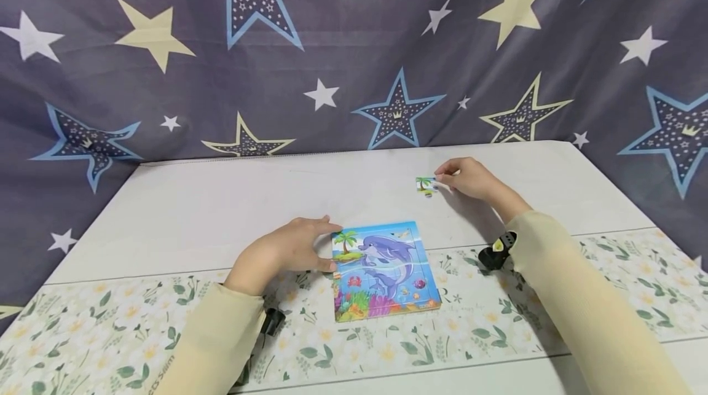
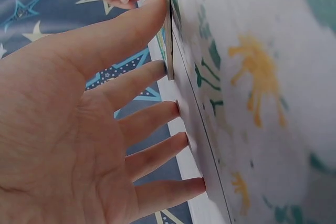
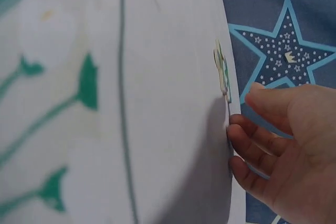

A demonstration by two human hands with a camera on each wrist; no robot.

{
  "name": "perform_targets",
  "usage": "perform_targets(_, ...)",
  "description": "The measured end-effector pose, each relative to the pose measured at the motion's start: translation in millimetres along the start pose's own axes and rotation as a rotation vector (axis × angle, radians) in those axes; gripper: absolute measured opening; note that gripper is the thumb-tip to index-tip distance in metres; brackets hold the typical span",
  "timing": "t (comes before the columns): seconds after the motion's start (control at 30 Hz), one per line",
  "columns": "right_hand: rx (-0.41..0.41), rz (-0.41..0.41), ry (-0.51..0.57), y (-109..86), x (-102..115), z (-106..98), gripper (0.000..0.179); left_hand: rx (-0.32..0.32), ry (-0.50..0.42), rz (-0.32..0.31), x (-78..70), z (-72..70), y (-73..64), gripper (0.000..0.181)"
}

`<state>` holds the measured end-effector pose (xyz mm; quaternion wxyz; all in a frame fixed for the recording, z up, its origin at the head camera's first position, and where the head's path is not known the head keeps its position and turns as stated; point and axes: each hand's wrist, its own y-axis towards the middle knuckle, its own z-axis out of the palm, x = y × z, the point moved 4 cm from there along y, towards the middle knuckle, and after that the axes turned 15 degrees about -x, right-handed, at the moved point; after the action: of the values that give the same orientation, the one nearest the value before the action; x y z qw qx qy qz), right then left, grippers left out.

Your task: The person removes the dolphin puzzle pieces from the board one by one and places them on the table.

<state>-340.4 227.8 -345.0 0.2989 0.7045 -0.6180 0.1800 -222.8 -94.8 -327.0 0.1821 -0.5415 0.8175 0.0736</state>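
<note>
A square picture puzzle (image 1: 381, 272) of dolphins, a palm tree and coral lies on the table. My left hand (image 1: 293, 250) is at its left side, thumb and index finger touching its edge. In the left wrist view the fingers (image 2: 152, 111) are spread and fairly straight, with the other fingertips on the table. Farther back, my right hand (image 1: 469, 179) is beside a small puzzle piece (image 1: 424, 184) with a palm tree on it. The right wrist view shows the thumb apart from the small piece (image 3: 223, 74), and loosely bent fingers low against the table.
A floral strip (image 1: 210, 327) crosses the front of the white table (image 1: 249, 211). Behind the table hangs a dark star-patterned cloth (image 1: 343, 45). A dark wrist device (image 1: 498, 250) sits below the right sleeve, and another (image 1: 272, 322) is by the left wrist.
</note>
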Motion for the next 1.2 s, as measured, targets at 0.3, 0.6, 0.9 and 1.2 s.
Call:
perform_targets(0.3, 0.019, -0.066, -0.004, -12.0, 16.3, 8.3, 0.023, -0.005, -0.014, -0.003, -0.4, 0.9, -2.6, 0.071)
perform_targets(0.6, 0.135, -0.194, 0.06, -30.8, 55.1, 23.1, 0.019, -0.014, -0.024, -0.01, 0.9, -1.9, -3.6, 0.071)
perform_targets(0.9, 0.27, -0.317, 0.04, -55.4, 102.1, 34.3, 0.02, -0.022, -0.016, -0.022, 2.1, 1.7, -3.3, 0.072)
perform_targets(1.2, 0.332, -0.425, -0.023, -70.7, 130.7, 47.0, 0.015, -0.031, 0.012, -0.016, 2.8, -1.4, -1.9, 0.071)
